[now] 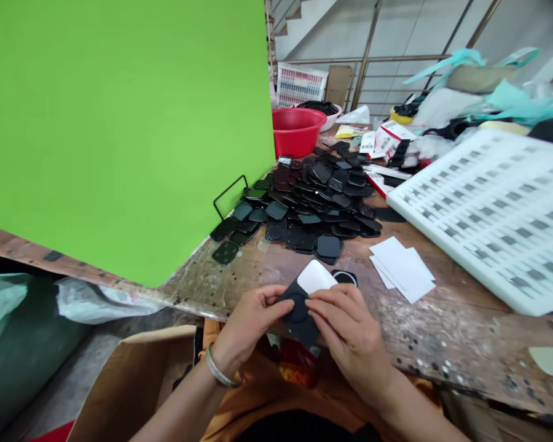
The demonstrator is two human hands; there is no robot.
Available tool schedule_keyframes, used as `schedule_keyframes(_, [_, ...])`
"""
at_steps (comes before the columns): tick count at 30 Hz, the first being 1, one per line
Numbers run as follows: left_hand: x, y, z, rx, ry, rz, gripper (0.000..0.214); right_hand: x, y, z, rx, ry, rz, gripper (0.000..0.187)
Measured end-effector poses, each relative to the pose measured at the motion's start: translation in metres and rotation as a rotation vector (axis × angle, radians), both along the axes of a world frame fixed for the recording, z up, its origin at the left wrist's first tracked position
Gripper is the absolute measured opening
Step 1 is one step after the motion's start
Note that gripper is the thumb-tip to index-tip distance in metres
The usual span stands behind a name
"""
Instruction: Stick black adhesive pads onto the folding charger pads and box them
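Note:
My left hand [257, 314] pinches the left side of a flat black piece [299, 331] with a round disc on its face, held at the table's front edge. On the other side, my right hand [350, 322] has its fingers closed on the same piece, close to the disc. A white card [314, 276] sticks out from the piece's far end. Just beyond my right fingers lies a black square part with a pale ring [345, 278]. A big heap of flat black square pieces [313, 196] spreads over the table behind.
White paper cards [403, 267] lie to the right, beside a white slotted tray [502, 215]. A large green panel [120, 123] covers the left. A red basin [299, 132] stands behind the heap. Below left is an open cardboard box [138, 374]. Plastic bags [511, 92] pile up at the back right.

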State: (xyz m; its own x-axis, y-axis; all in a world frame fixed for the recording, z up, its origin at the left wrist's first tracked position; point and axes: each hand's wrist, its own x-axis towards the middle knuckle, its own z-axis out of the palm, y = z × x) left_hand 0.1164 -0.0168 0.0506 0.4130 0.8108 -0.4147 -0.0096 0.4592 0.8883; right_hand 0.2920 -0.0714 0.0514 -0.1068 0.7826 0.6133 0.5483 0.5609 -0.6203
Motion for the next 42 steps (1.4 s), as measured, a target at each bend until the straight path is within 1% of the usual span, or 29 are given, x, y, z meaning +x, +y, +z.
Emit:
schedule_keyframes(3, [0.011,-0.005,0.004,0.007,-0.023,-0.042,0.031,0.003,0.005,-0.005,-0.035,-0.005,-0.044,0.025])
schedule_keyframes(5, [0.014,-0.006,0.004,0.061,-0.006,-0.064,0.03,0.006,0.006,-0.006,-0.094,0.021,-0.058,0.024])
schedule_keyframes(8, [0.015,-0.009,0.004,0.175,0.044,-0.111,0.026,0.011,0.005,-0.002,-0.217,0.067,-0.04,0.019])
schedule_keyframes(10, [0.016,-0.01,0.004,0.216,0.077,-0.134,0.026,0.013,0.005,0.002,-0.289,0.071,-0.024,0.015])
schedule_keyframes(12, [0.016,-0.011,0.005,0.23,0.085,-0.147,0.027,0.014,0.005,0.004,-0.309,0.052,-0.012,0.015])
schedule_keyframes(14, [0.017,-0.012,0.006,0.239,0.084,-0.159,0.026,0.014,0.005,0.004,-0.264,0.013,0.006,0.015])
schedule_keyframes(17, [0.017,-0.01,0.005,0.232,0.132,-0.122,0.035,0.01,0.001,-0.002,-0.113,-0.076,0.028,0.02])
schedule_keyframes(21, [0.018,-0.01,-0.002,0.129,0.151,-0.083,0.04,0.008,-0.005,-0.015,0.109,-0.243,0.053,0.027])
schedule_keyframes(23, [0.017,-0.01,-0.004,0.067,0.127,-0.08,0.041,0.009,-0.008,-0.019,0.187,-0.307,0.078,0.028])
schedule_keyframes(25, [0.013,-0.009,-0.006,0.011,0.103,-0.059,0.041,0.009,-0.011,-0.019,0.233,-0.349,0.113,0.029])
schedule_keyframes(28, [-0.008,-0.001,-0.008,-0.03,0.08,0.021,0.041,0.009,-0.02,-0.01,0.21,-0.367,0.205,0.03])
schedule_keyframes(30, [-0.033,0.008,-0.009,0.009,0.124,0.096,0.044,0.008,-0.029,-0.001,0.188,-0.325,0.251,0.03])
schedule_keyframes(32, [-0.065,0.021,-0.012,0.108,0.27,0.169,0.049,0.008,-0.037,0.007,0.169,-0.256,0.252,0.03])
schedule_keyframes(34, [-0.098,0.033,-0.016,0.248,0.534,0.234,0.054,0.008,-0.043,0.009,0.106,-0.158,0.212,0.028])
schedule_keyframes(35, [-0.113,0.038,-0.017,0.322,0.686,0.243,0.055,0.009,-0.045,0.007,0.054,-0.099,0.177,0.026])
schedule_keyframes(37, [-0.136,0.047,-0.021,0.388,0.869,0.257,0.051,0.01,-0.044,0.0,-0.049,0.035,0.07,0.022])
schedule_keyframes(38, [-0.144,0.05,-0.022,0.404,0.935,0.259,0.047,0.012,-0.042,-0.004,-0.09,0.102,-0.011,0.019])
schedule_keyframes(40, [-0.153,0.052,-0.024,0.435,1.049,0.275,0.04,0.016,-0.036,-0.009,-0.183,0.218,-0.197,0.014])
schedule_keyframes(42, [-0.154,0.052,-0.025,0.475,1.152,0.301,0.038,0.024,-0.028,-0.01,-0.296,0.336,-0.353,0.018])
